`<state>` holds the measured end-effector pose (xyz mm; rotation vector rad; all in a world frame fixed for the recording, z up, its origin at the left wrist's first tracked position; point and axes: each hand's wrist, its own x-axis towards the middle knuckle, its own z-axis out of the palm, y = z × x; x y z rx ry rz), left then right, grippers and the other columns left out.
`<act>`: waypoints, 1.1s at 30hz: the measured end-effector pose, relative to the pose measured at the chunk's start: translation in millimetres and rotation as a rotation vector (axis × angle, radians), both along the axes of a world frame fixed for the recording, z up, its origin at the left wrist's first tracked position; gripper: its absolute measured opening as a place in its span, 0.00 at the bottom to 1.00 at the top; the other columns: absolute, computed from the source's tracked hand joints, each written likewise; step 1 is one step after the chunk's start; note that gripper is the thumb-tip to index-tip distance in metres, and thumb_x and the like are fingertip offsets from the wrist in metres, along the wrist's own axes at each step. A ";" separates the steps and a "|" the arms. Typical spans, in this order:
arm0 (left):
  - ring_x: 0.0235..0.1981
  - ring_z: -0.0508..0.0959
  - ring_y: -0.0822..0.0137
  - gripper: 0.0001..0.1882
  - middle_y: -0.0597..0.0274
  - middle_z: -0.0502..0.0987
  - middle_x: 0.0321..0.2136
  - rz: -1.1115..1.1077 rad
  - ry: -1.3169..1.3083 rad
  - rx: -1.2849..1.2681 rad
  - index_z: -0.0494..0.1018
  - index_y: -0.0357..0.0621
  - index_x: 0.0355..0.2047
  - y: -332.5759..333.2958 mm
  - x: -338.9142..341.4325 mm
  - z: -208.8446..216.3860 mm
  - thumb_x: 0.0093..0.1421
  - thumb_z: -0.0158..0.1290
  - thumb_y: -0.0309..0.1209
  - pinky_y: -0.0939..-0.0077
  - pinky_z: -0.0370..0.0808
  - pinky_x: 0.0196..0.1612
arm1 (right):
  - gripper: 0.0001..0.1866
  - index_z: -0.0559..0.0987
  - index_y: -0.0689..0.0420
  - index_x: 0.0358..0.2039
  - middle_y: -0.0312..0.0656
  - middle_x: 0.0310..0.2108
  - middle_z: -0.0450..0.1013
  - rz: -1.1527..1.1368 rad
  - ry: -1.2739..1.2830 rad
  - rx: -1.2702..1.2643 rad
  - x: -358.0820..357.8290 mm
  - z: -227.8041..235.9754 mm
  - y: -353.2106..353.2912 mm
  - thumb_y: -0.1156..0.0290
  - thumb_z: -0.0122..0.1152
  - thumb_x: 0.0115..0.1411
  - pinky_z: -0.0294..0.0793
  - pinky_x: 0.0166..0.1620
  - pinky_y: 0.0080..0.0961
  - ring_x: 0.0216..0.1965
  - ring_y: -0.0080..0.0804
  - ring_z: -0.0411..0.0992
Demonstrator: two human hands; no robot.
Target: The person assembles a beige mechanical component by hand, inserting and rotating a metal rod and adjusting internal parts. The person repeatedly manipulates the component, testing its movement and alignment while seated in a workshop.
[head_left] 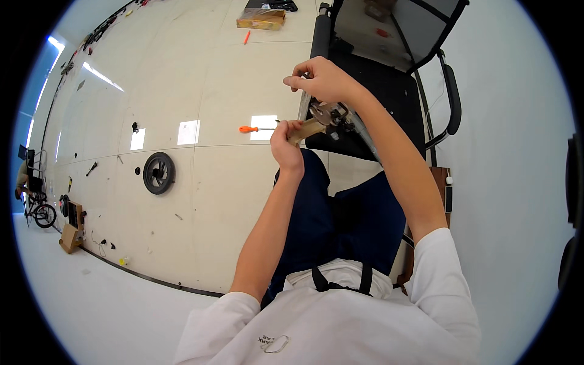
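Note:
My left hand (288, 147) is closed around a tan, slightly see-through piece (309, 129), whose kind I cannot make out. Against its right end sits a metal assembly (331, 114) with a shiny round plate and black fittings. A grey tube (367, 143) runs from the assembly toward the lower right, at the front of a black chair seat (389, 91). Just above the assembly is my right hand (322, 79), its fingers curled in toward the thumb. Anything between those fingertips is too small to tell. On the floor left of my left hand lies an orange-handled screwdriver (248, 129).
A black wheel (159, 173) lies on the tiled floor at the left. Farther off are a yellowish cardboard box (261, 19) and an orange stick (247, 38). Small parts and tools lie scattered, with a brown carton (71, 238) by the left wall. A white wall rises at the right.

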<state>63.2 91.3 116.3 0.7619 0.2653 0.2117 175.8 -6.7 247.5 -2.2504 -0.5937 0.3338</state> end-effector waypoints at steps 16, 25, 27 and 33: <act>0.45 0.71 0.63 0.19 0.59 0.72 0.30 0.023 0.081 0.022 0.69 0.39 0.26 2.4 -2.8 -1.3 0.69 0.36 0.36 0.67 0.60 0.57 | 0.17 0.75 0.63 0.25 0.34 0.14 0.67 -0.547 0.145 0.364 -134.9 -81.9 -124.7 0.68 0.45 0.68 0.62 0.18 0.17 0.12 0.17 0.64; 0.41 0.72 0.65 0.18 0.60 0.74 0.29 0.012 -0.003 0.242 0.67 0.40 0.23 -2.4 -4.7 2.1 0.67 0.36 0.35 0.70 0.64 0.52 | 0.15 0.72 0.58 0.19 0.39 0.14 0.65 -0.023 -0.778 0.000 -155.0 13.1 -56.7 0.65 0.67 0.53 0.65 0.21 0.27 0.16 0.36 0.67; 0.39 0.73 0.65 0.17 0.60 0.73 0.27 -0.016 -0.040 0.300 0.66 0.40 0.22 -9.7 -2.9 1.4 0.67 0.36 0.34 0.69 0.65 0.50 | 0.17 0.71 0.58 0.17 0.39 0.14 0.65 -0.019 -0.779 -0.067 -117.1 31.3 -51.5 0.63 0.65 0.54 0.66 0.21 0.31 0.18 0.39 0.68; 0.36 0.75 0.64 0.21 0.56 0.76 0.27 0.115 -0.037 0.461 0.70 0.37 0.21 -2.9 -7.5 -3.2 0.65 0.37 0.37 0.69 0.69 0.47 | 0.13 0.71 0.61 0.24 0.50 0.22 0.70 -0.010 -0.608 -0.162 -3.5 -0.5 -54.6 0.66 0.59 0.58 0.68 0.33 0.40 0.28 0.51 0.70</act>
